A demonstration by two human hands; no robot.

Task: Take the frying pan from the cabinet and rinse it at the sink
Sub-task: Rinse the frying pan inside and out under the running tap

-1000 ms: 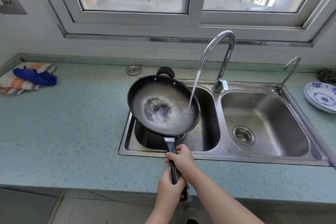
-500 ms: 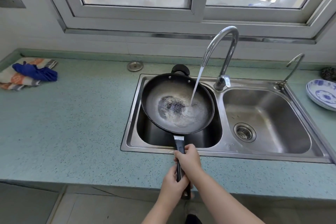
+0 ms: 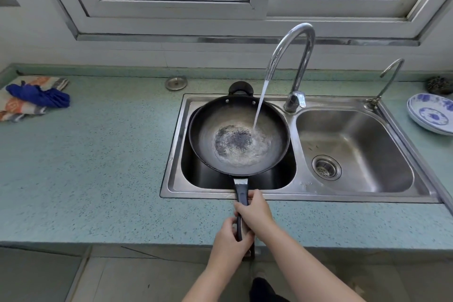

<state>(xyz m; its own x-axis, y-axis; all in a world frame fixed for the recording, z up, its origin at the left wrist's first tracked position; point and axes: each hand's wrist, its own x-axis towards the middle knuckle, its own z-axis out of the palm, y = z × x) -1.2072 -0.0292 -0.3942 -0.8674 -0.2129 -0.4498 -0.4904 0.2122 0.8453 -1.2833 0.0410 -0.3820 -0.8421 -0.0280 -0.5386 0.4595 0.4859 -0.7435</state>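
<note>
- The frying pan (image 3: 239, 135) hangs over the left basin of the sink (image 3: 304, 193), ahead of both hands. Its long handle (image 3: 241, 193) reaches back across the sink's front rim.
- The right hand (image 3: 255, 211) is curled round the handle nearer the pan. The left hand (image 3: 230, 238) grips the handle's end just behind it, above the tabletop (image 3: 98, 167) edge.
- Both forearms reach forward, converging on the handle.
- Water from the faucet (image 3: 301, 56) falls into the pan.
</note>
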